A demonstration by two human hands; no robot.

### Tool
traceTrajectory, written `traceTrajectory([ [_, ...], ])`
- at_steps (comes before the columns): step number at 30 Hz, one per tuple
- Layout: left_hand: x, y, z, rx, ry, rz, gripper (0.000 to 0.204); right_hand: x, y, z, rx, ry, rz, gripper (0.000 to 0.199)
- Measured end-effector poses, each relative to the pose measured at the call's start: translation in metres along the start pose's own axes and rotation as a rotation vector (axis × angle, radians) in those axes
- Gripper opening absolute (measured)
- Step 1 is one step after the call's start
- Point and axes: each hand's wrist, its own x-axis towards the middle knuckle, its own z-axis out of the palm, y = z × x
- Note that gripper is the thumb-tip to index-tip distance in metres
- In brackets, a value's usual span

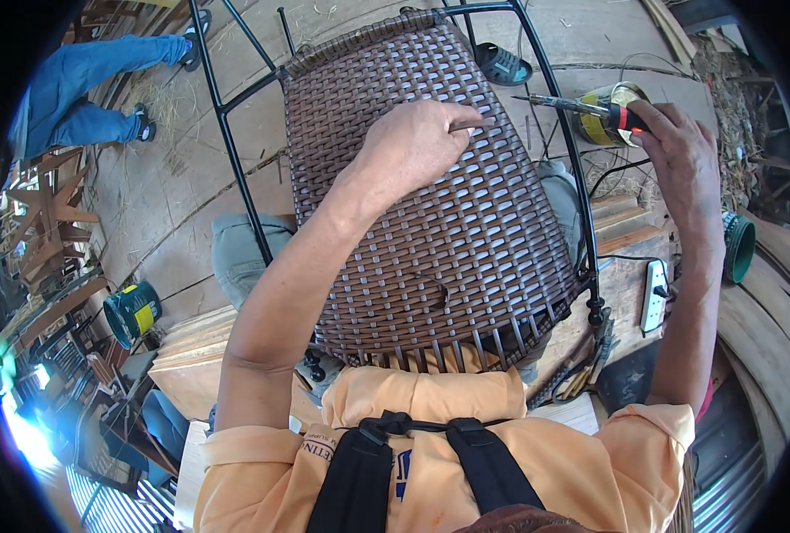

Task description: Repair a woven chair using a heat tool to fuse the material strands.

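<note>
Across my lap lies a chair panel of woven brown plastic wicker (430, 213) on a black metal frame (226, 133). Over its upper part, my left hand (421, 142) pinches the end of a brown wicker strip (471, 124). Just beyond the frame's right side is my right hand (679, 147), closed round the red and black handle of what looks like a soldering iron (581, 107). Its metal shaft points left, the thin tip above the panel's right edge and apart from the weave. Loose strip ends (457, 355) stick out at the panel's near edge.
A yellow tin (597, 130) stands behind the iron. At right, a white power strip (654, 295) has a black plug in it. Green buckets (133, 314) (738, 247) stand on both sides. A sandal (503, 65) lies on the floor; another person's legs (102, 80) are at far left.
</note>
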Motion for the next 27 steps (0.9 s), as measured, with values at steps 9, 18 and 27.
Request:
traceTrajectory([
  [9,0.004,-0.007,0.027,0.304,0.343,0.158,0.021,-0.007,-0.012,0.004,-0.013,-0.033,-0.030,0.028],
  [18,0.009,-0.006,0.027,0.335,0.412,0.152,0.021,-0.029,-0.039,-0.006,0.096,-0.116,0.116,0.027],
  [27,0.015,-0.013,0.030,0.491,0.459,0.308,0.021,-0.041,-0.052,-0.008,0.105,-0.165,0.142,0.025],
])
